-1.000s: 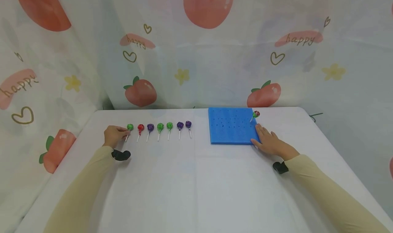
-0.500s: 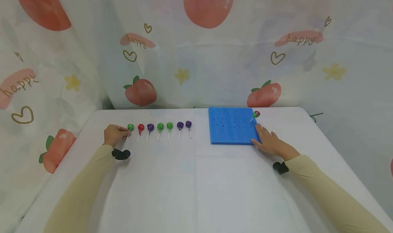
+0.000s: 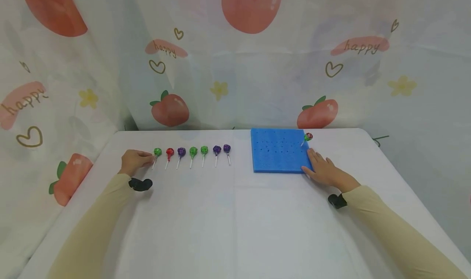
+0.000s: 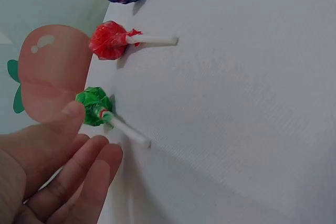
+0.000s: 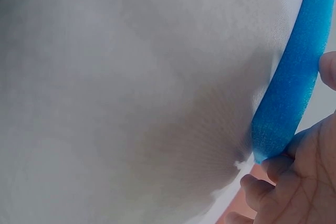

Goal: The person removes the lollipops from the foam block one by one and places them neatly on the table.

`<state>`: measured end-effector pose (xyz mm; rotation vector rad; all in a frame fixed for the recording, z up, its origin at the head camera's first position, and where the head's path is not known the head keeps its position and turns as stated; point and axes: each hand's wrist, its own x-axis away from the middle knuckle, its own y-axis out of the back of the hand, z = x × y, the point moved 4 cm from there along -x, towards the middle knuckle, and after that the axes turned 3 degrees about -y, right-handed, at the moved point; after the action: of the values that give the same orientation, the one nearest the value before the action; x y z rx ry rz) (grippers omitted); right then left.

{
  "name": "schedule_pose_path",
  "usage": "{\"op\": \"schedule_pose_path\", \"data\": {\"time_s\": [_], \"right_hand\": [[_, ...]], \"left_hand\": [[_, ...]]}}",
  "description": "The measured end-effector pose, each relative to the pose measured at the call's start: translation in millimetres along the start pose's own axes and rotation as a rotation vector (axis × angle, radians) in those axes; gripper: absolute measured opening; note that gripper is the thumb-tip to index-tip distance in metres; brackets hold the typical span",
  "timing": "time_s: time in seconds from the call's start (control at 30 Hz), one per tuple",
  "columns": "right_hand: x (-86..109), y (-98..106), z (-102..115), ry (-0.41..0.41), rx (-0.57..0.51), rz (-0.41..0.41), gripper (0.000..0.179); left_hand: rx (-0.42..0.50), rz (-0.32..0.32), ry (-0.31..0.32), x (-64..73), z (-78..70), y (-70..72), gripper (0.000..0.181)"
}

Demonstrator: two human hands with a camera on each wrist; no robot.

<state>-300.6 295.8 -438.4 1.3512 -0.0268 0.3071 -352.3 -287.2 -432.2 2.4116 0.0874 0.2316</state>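
A row of wrapped lollipops lies on the white table in the head view. At its left end is a green lollipop (image 3: 157, 151), then a red lollipop (image 3: 169, 152). My left hand (image 3: 135, 161) is beside the green one; in the left wrist view the thumb tip (image 4: 74, 110) overlaps its wrapper, while its white stick (image 4: 128, 131) shows bare of fingers. My right hand (image 3: 326, 172), fingers extended, rests at the right edge of a blue foam board (image 3: 276, 162) dotted with small holes. A red-and-green lollipop (image 3: 308, 136) stands at the board's far right corner.
Further along the row are a purple lollipop (image 3: 181, 152), two green ones and two more purple ones, sticks toward me. Behind the white table (image 3: 235, 222) hangs a patterned curtain (image 3: 235, 66). Each wrist wears a black band (image 3: 140, 184).
My left hand has drawn slightly left, away from the green lollipop, which stays at the end of the row. My right hand has kept its place at the board.
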Motion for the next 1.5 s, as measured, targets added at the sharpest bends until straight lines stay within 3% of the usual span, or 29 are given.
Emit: {"op": "schedule_pose_path", "data": {"time_s": [0.47,0.73,0.97,1.5], "right_hand": [[-3.1,-3,-4,0.003,-0.004,0.005,0.081],[-1.5,-2,-5,-0.004,-0.008,0.001,0.082],[0.0,0,-2,0.005,-0.014,-0.003,0.081],[-1.5,-2,-4,0.011,-0.007,-0.005,0.08]], "left_hand": [[0.1,0.121,-0.094,6.6,-8.7,19.9,0.049],[0.16,0.175,-0.212,8.4,-31.0,18.5,0.051],[0.176,0.214,-0.294,9.0,-53.6,-0.1,0.051],[0.296,0.329,-0.359,-1.2,-115.3,-66.8,0.046]]}}
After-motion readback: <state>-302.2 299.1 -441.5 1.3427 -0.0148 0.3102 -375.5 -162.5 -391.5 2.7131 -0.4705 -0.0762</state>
